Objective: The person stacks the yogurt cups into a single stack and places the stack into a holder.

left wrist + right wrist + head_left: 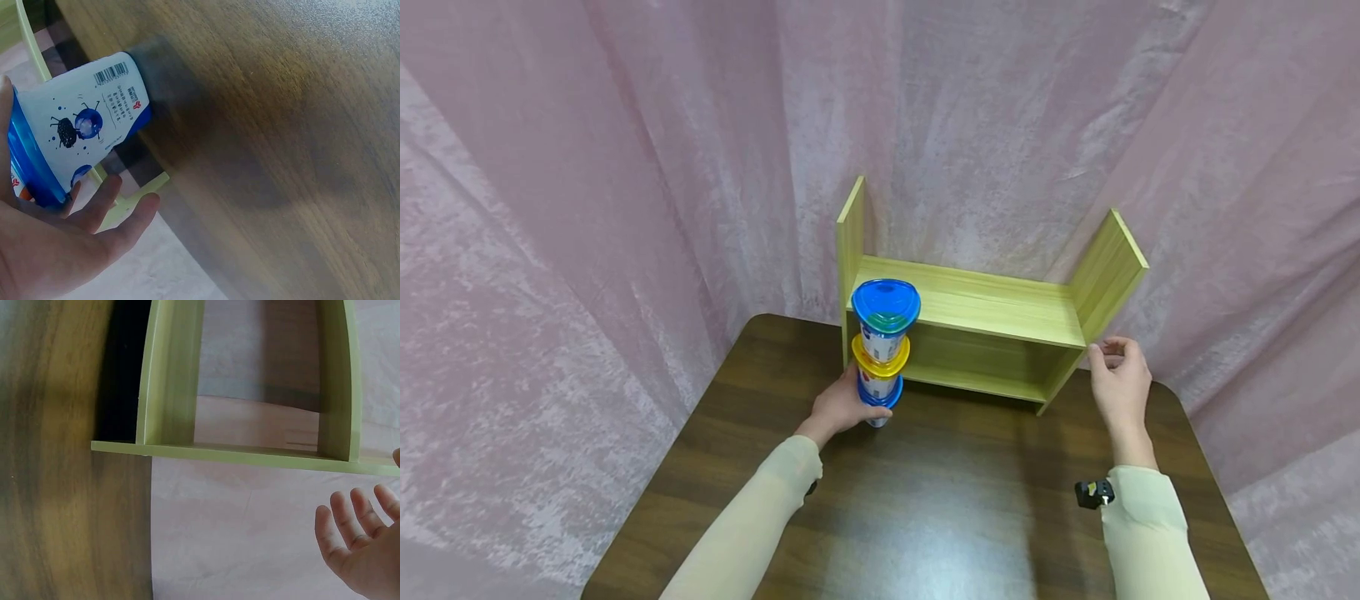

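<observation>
Three lidded plastic cups stand stacked in front of the shelf's left end. The top cup point(886, 308) has a blue lid, the middle cup point(881, 358) a yellow one, and the bottom cup point(84, 115) a blue lid with berry drawings and a barcode. My left hand point(842, 404) grips the stack low down, thumb in front near the bottom lid. Whether the cup's base touches the table cannot be told. Beside the shelf's right side panel, my right hand point(1122, 379) is raised with loosely curved fingers point(369, 515) and holds nothing. Its thumb is near the panel edge.
A light wooden two-tier shelf point(985, 310) stands at the back of the dark wood table point(940, 483), its side panels rising above the upper board. Pink curtains point(700, 167) hang behind and around the table. A small black device point(1093, 493) sits at the right wrist.
</observation>
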Demonstrator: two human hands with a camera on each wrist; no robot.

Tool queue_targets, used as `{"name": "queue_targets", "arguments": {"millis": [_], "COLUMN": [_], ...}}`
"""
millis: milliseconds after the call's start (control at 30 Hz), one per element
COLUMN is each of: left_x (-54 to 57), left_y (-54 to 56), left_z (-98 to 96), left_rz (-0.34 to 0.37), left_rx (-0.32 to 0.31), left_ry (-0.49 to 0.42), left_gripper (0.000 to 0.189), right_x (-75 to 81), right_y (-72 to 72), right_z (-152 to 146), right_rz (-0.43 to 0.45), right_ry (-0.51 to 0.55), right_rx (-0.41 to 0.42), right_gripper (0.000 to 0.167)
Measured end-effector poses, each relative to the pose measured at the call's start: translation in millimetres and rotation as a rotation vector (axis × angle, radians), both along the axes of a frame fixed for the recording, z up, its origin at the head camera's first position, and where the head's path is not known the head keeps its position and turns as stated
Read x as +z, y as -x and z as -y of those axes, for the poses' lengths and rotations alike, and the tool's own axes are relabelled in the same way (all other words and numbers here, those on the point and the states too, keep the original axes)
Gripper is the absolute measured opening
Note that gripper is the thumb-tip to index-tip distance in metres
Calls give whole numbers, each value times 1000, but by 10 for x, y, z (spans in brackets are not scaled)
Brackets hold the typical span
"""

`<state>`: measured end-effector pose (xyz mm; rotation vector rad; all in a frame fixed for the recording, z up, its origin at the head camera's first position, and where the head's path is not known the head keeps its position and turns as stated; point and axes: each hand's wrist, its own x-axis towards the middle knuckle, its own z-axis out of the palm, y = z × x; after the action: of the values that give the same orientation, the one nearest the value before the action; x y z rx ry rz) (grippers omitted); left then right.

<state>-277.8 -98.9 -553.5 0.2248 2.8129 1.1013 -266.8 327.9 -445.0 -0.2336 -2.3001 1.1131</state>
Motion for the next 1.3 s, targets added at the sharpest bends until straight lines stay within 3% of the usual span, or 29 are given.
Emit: {"name": "queue_targets", "arguments": {"millis": [467, 933, 1300], "left_x": [-8, 3, 36], "left_y": [-16, -20, -8], "left_z": [-57, -98, -120], "left_rz": [-5, -6, 1], "left_rx": [8, -2, -22], "left_ry": [-15, -12, -15], "left_gripper": [110, 114, 114], "right_x": [74, 194, 124], "right_y": [180, 362, 376], "right_z": [7, 60, 74], "right_rz": [-21, -100, -194], "right_ry": [1, -39, -53], "right_rx": [-21, -252, -319], "right_gripper": [39, 27, 20]}}
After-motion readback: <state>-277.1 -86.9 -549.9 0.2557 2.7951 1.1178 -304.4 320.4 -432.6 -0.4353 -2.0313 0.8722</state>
